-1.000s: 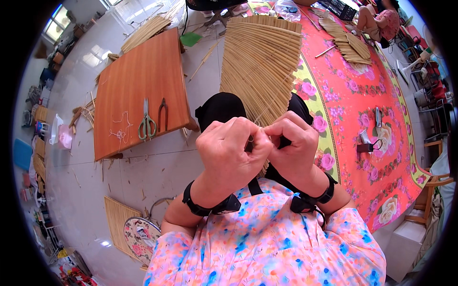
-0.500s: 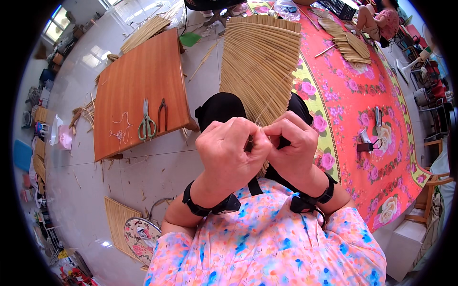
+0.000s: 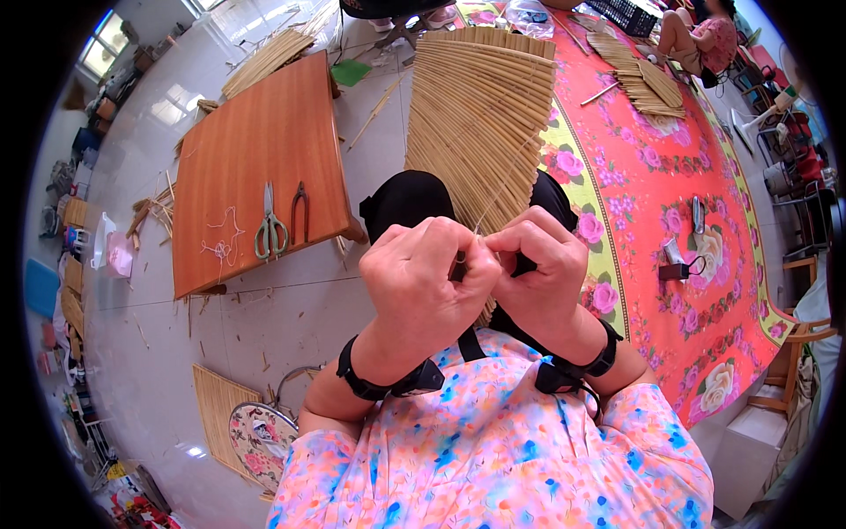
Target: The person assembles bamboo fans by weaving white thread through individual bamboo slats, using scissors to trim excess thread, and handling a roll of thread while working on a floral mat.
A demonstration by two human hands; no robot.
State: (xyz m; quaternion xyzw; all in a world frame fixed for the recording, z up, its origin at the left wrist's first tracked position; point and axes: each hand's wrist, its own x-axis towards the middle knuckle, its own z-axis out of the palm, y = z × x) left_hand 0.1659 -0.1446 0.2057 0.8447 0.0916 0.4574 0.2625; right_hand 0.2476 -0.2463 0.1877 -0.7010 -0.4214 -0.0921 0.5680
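Observation:
A fan-shaped panel of straw-coloured stalks (image 3: 480, 110) lies across my lap, its wide end away from me. From its right side a thin pale thread (image 3: 504, 189) runs down to my fingers. My left hand (image 3: 432, 278) is closed in a pinch on the thread's end. Close against it, my right hand (image 3: 539, 264) also pinches the thread, thumb and forefinger together. Both hands sit over the narrow end of the panel and hide much of it. Whether a knot lies between the fingertips is too small to see.
To the left stands a low wooden table (image 3: 264, 159) with green-handled scissors (image 3: 270, 234), pliers (image 3: 300, 212) and loose string (image 3: 225, 238). A flowered red mat (image 3: 670, 291) spreads to the right, bearing more stalk panels (image 3: 639, 75). Another person (image 3: 705, 40) sits at the far right.
My fingers have shifted very slightly apart at the thread. Otherwise hands and panel stay where they were.

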